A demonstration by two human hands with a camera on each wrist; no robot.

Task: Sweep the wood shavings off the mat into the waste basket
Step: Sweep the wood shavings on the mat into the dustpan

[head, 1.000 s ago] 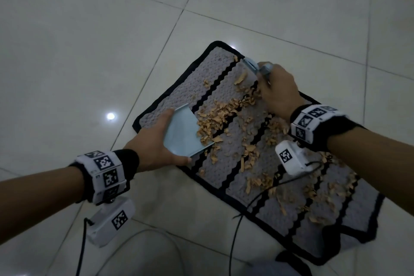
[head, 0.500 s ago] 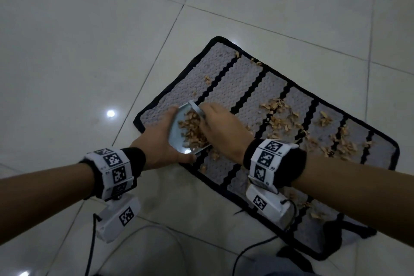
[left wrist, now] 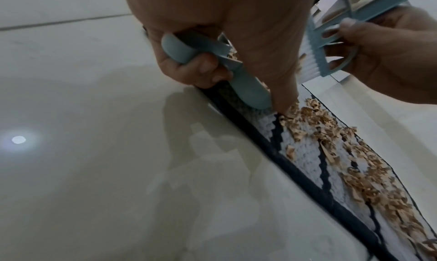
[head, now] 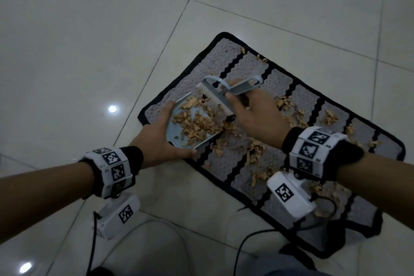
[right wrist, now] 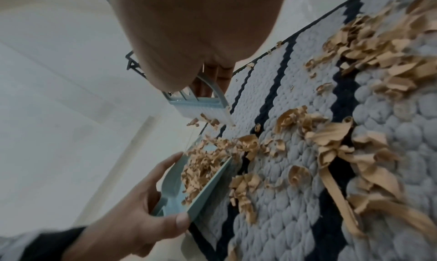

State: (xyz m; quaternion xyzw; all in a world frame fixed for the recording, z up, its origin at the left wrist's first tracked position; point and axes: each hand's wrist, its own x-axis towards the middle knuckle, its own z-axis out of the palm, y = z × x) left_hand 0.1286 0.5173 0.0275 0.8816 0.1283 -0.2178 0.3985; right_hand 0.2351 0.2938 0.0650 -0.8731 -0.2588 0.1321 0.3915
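A grey knitted mat (head: 248, 69) with black stripes lies on the tiled floor, strewn with tan wood shavings (head: 255, 154). My left hand (head: 156, 139) grips a small light-blue dustpan (head: 177, 136) at the mat's near-left edge; the pan holds a heap of shavings (head: 197, 124). My right hand (head: 255, 114) holds a light-blue hand brush (head: 219, 94) by its looped handle, bristles over the pan's far side. The left wrist view shows my fingers curled round the dustpan handle (left wrist: 179, 50). In the right wrist view the brush (right wrist: 201, 106) hangs just above the loaded dustpan (right wrist: 175, 188). No waste basket is in view.
Glossy pale floor tiles (head: 78, 51) surround the mat on all sides. Black cables (head: 244, 244) trail from the wrist cameras across the floor at the bottom. The mat's near right corner (head: 336, 246) is rumpled.
My right hand swept the brush from the mat's far edge toward the dustpan, pushing a heap of shavings into it, and now lifts the brush over the pan. My left hand stayed on the dustpan.
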